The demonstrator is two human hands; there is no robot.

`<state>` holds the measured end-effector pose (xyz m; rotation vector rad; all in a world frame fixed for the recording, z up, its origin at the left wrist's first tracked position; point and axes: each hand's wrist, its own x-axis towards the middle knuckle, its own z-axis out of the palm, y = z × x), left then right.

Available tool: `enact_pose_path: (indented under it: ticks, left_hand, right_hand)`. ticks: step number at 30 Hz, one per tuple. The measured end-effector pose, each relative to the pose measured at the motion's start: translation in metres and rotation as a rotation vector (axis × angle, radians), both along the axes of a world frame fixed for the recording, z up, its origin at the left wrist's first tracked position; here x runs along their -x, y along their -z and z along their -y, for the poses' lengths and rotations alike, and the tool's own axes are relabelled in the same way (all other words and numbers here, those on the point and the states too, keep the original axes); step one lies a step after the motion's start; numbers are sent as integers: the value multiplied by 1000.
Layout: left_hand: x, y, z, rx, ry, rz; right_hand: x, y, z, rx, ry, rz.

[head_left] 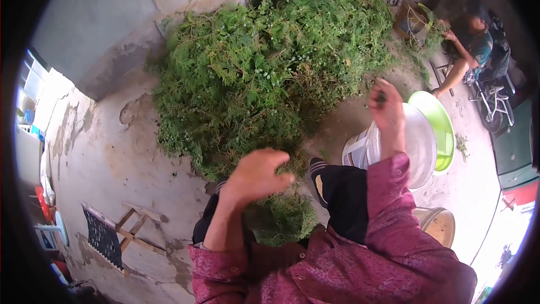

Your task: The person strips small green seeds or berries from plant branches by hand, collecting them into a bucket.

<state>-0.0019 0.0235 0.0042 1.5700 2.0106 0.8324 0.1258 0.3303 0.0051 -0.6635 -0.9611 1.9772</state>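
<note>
A large heap of green leafy branches (pixel 270 62) lies on the ground ahead of me. My left hand (pixel 259 174) is held over the near edge of the heap, its thumb and fingers apart with nothing between them. Over the white bucket (pixel 423 146), at its far side, my right hand (pixel 387 104) is raised with curled fingers, and something small and dark green shows in it. Between my legs lies a smaller clump of greenery (pixel 289 214).
Beyond the bucket stands a green basin (pixel 439 129), and a person (pixel 478 45) sits near it holding a branch. A brown-topped bucket (pixel 439 225) is at my right. A folding stool (pixel 132 231) lies at the left. Walls stand behind the heap.
</note>
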Motion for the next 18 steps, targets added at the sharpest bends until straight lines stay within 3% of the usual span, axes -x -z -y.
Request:
enact_pose_path:
  ticks: [1, 3, 4, 5, 6, 7, 9, 10, 13, 15, 18]
  left_hand:
    - [6, -6, 2, -79, -156, 95]
    - [11, -23, 8, -109, -312, 282]
    - [13, -23, 12, -184, -364, 352]
    - [15, -22, 16, -183, -374, 359]
    - [18, -21, 18, -251, -401, 459]
    - [21, -21, 20, -321, -428, 558]
    - [27, -36, 23, -355, -498, 749]
    - [31, -40, 24, -447, -534, 826]
    - [50, -41, 29, -648, -628, 958]
    - [68, -32, 37, -899, -639, 1171]
    - [72, -33, 42, -971, -749, 1255]
  right_hand:
    - [-22, 8, -8, -65, 172, 122]
    - [-76, 37, -31, -150, 269, 369]
    - [-100, 54, -41, -319, 307, 729]
    - [-119, 65, -47, -517, 271, 1139]
    - [-145, 87, -60, -879, 159, 1403]
    - [-146, 83, -53, -885, 148, 1405]
    - [-142, 71, -39, -1090, -69, 1702]
    - [-133, 68, -37, -1095, -76, 1702]
    - [-73, 52, -30, -1095, -216, 1374]
    - [-17, 32, -4, -1126, -315, 1340]
    - [56, 30, 29, -1314, -548, 1281]
